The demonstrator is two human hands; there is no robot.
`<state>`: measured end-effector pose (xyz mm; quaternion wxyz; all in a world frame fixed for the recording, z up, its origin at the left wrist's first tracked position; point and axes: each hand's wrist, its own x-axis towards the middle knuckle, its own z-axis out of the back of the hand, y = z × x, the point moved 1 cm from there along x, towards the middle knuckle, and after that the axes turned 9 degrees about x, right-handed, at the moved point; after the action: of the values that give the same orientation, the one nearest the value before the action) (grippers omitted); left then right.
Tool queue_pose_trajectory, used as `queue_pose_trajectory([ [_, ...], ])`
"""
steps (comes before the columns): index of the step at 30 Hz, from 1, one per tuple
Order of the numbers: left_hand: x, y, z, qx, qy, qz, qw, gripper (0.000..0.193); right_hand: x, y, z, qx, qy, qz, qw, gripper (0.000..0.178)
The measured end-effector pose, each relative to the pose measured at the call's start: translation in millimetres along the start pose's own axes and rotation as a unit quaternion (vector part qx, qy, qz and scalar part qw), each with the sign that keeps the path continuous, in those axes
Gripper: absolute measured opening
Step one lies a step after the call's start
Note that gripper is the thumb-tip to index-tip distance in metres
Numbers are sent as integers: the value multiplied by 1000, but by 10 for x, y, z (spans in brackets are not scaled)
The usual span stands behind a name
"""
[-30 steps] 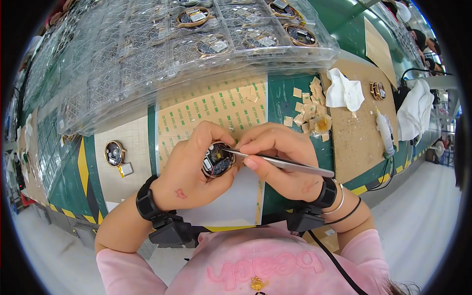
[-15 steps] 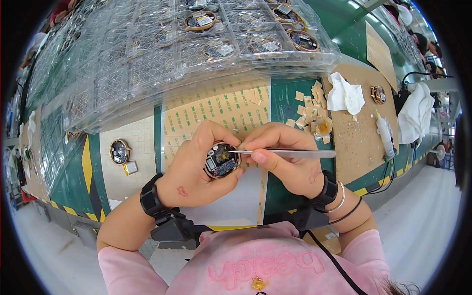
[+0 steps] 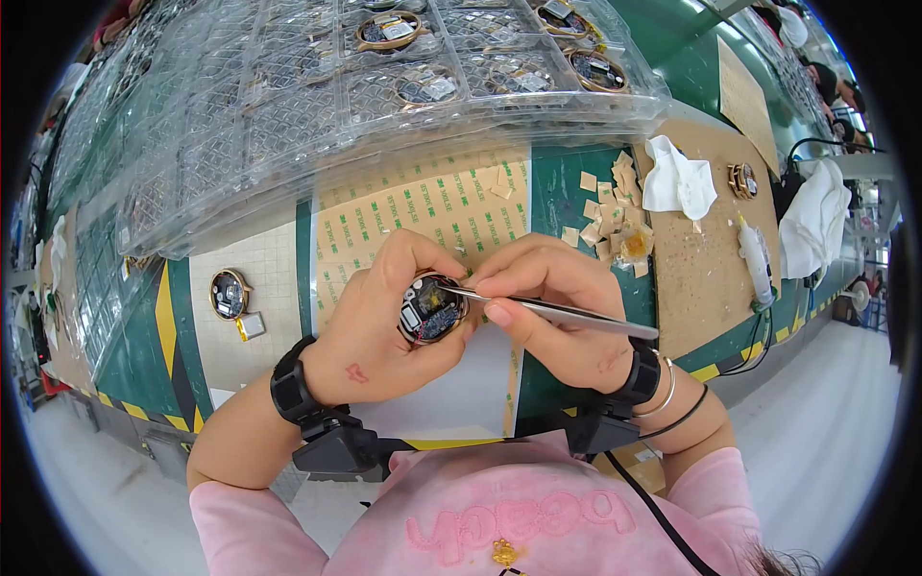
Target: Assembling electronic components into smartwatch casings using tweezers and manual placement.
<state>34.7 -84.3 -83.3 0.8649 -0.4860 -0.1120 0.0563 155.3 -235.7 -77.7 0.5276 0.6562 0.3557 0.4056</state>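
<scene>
My left hand (image 3: 375, 322) is closed round the rim of a round watch case (image 3: 419, 317), its open inside facing up. Black parts, a pale frame and a blue-black bundle show within it. Pinched in my right hand (image 3: 567, 307) is a pair of metal tweezers (image 3: 586, 318), whose tip reaches into the upper right of the case. What the tip touches is too small to make out. Under both hands lie a tan printed adhesive sheet (image 3: 384, 216) and a white sheet (image 3: 423, 403).
A second watch case (image 3: 230, 295) with a small silver battery (image 3: 251, 326) lies at left. Stacked clear trays (image 3: 307, 125) hold more cases at the back. Right are tan squares (image 3: 606, 216), a white cloth (image 3: 677, 182) and a white glue tube (image 3: 757, 264) on cardboard (image 3: 701, 298).
The tweezers have tilted: their rear end sits lower and the tip has shifted slightly up and left within the case. My left hand holds the case almost as before.
</scene>
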Motion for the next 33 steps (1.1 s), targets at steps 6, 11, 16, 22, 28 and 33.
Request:
queue_pose_trajectory([
  [6,-30,48,-34,-92,26,34,995,40,13,22,35,89,-12,-72,993,11],
  [11,3,-36,49,-22,23,-19,999,40,11,31,29,119,-33,-104,987,9],
  [16,-8,-46,68,-35,45,-3,998,41,15,53,40,157,-42,-145,976,9],
  [22,-13,-41,78,-75,66,5,995,41,14,53,52,179,-40,-155,971,11],
  [28,-16,-18,92,-150,80,43,985,42,17,32,88,185,-10,-153,971,13],
  [33,7,38,78,-104,70,12,992,44,41,50,74,210,-13,-80,974,9],
])
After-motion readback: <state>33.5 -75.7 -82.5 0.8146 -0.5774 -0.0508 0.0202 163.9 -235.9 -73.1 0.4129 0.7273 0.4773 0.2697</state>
